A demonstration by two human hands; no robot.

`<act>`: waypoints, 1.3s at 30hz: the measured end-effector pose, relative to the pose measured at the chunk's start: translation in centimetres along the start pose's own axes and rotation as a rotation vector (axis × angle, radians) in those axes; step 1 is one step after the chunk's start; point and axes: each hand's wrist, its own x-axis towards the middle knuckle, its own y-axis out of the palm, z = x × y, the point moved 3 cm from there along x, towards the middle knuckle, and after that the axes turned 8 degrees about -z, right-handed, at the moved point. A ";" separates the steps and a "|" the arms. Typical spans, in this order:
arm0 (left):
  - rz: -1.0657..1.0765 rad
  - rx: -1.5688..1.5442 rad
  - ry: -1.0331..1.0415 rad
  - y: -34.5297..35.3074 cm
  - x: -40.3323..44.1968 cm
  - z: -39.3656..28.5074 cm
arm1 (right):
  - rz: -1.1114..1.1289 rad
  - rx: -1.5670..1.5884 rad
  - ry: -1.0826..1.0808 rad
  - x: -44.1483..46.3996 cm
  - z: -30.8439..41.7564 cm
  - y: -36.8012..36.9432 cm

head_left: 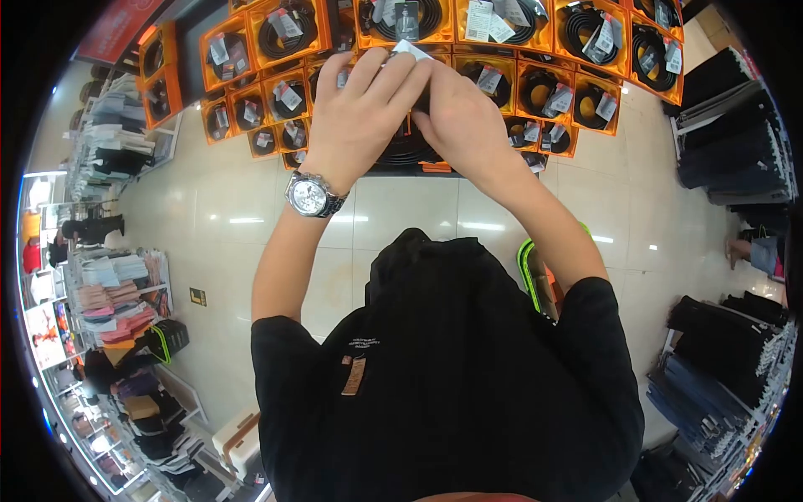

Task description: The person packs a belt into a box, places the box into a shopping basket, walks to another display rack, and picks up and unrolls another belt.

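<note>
Black fabric fills the space closest to the lens: a soft, matte T-shirt [468, 368] with short sleeves and white print, a brown paper swing tag [354, 376] lying flat on it. Beyond, both forearms reach toward a display of belts. On the left wrist sits a metal wristwatch [309, 196] with a round silvery dial.

Fingers of the left hand [360, 113] are bent, their tips at a small white tag [411, 48]; the right hand [464, 121] is curled in close beside it. I cannot tell what either one grips, since knuckles and palms hide the contact. Between and below them shows a dark coiled belt [407, 154], wound in smooth concentric rings, with a bit of orange beside it.

Glossy orange boxes [171, 58], square and open-fronted, stand in stepped rows around the hands. Many contain a rolled black belt [577, 29] with white or grey paper tags attached. Pale polished floor tiles [401, 205] reflect the lights. Folded garments [117, 318] are stacked at left, near a dark basket with a green rim [171, 339]; at right hang dark trousers [728, 125] and blue denim [690, 406].
</note>
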 end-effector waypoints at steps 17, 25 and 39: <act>0.017 -0.283 -0.185 -2.8 0.1 5.0 | -0.091 0.628 0.167 0.9 -1.0 -3.7; -0.036 -0.630 -0.442 -5.4 1.0 7.7 | 0.152 1.238 0.880 -2.0 -2.9 5.6; 0.010 -0.721 -0.566 -7.6 -1.2 9.7 | 0.222 2.177 0.889 -0.5 4.8 8.9</act>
